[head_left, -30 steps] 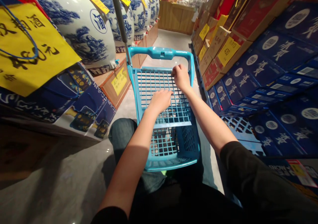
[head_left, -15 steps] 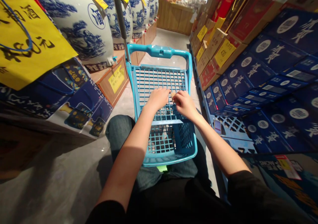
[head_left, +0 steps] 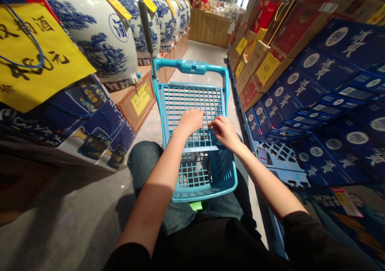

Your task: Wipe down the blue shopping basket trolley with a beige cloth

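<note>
Well, you're in a narrow shop aisle, and polished grey floor tile [head_left: 69, 211] runs ahead of you to a low wooden counter [head_left: 209, 30] with packaged goods piled along it. On your left, large blue-and-white porcelain wine jars [head_left: 96, 30] stand in a row on a wooden plinth [head_left: 135, 106], with yellow tags hanging from them. Nearer you on that side, a big yellow sign [head_left: 37, 50] hangs over printed navy gift boxes [head_left: 90, 122]. On your right, navy liquor cartons [head_left: 313, 78] are stacked high beside brown cardboard cases [head_left: 251, 66], some carrying yellow price cards [head_left: 267, 68], and a blue plastic pallet [head_left: 279, 154] shows low among them.

Right in front of you sits a blue plastic shopping basket [head_left: 192, 66], its mesh side [head_left: 192, 102] facing up, with a grey pole [head_left: 144, 22] rising at its far left corner. Your left hand [head_left: 191, 122] lies open and relaxed over the mesh. Your right hand [head_left: 224, 132] is curled, its fingertips [head_left: 212, 124] drawn together at the mesh, but you can't tell whether they're pinching anything. Your denim-covered knee [head_left: 144, 162] is just left of the basket.
</note>
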`<state>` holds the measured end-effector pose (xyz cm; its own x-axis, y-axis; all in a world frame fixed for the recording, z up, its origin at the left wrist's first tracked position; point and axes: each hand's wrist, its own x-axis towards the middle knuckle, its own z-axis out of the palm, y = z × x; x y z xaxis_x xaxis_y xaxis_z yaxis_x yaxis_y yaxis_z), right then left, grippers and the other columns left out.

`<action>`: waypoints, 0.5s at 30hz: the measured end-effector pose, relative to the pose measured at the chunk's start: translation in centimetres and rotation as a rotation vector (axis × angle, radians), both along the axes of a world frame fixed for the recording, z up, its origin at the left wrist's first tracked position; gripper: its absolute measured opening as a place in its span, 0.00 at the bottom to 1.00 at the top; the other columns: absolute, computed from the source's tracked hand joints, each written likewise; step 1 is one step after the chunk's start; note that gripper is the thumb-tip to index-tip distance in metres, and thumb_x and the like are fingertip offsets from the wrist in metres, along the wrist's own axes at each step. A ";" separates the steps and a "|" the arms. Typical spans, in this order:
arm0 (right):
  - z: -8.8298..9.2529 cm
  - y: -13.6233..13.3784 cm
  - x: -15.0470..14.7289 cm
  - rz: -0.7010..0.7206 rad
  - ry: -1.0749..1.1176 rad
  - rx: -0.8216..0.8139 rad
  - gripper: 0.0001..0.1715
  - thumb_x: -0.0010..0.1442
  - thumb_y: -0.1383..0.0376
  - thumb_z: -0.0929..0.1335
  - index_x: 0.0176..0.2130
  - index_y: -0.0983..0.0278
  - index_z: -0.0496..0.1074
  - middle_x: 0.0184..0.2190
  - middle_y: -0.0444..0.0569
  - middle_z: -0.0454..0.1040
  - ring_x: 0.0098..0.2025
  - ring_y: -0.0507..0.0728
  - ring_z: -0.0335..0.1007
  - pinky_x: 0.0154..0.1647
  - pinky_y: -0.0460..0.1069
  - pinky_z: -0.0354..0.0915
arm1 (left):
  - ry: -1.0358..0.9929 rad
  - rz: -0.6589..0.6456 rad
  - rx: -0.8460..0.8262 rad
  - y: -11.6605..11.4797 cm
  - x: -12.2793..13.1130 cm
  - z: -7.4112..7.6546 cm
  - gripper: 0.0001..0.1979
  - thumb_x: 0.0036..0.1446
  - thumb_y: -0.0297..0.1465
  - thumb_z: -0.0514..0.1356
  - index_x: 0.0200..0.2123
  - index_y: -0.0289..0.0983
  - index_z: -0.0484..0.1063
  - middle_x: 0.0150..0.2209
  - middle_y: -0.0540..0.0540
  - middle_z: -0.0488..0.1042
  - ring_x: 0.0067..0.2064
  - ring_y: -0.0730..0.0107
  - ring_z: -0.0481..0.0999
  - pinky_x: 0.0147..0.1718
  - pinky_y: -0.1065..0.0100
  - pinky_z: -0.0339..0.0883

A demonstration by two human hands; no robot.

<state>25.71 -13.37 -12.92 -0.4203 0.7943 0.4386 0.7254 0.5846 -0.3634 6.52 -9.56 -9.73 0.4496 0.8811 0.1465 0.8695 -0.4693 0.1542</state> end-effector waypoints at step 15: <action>2.3 16.8 -3.3 -0.243 0.012 0.091 0.15 0.66 0.75 0.61 0.45 0.63 0.74 0.47 0.56 0.74 0.49 0.63 0.66 0.55 0.58 0.63 | -0.063 -0.013 -0.024 0.0 -0.3 0.1 0.23 0.72 0.22 0.49 0.63 0.33 0.75 0.57 0.36 0.80 0.61 0.51 0.77 0.62 0.50 0.71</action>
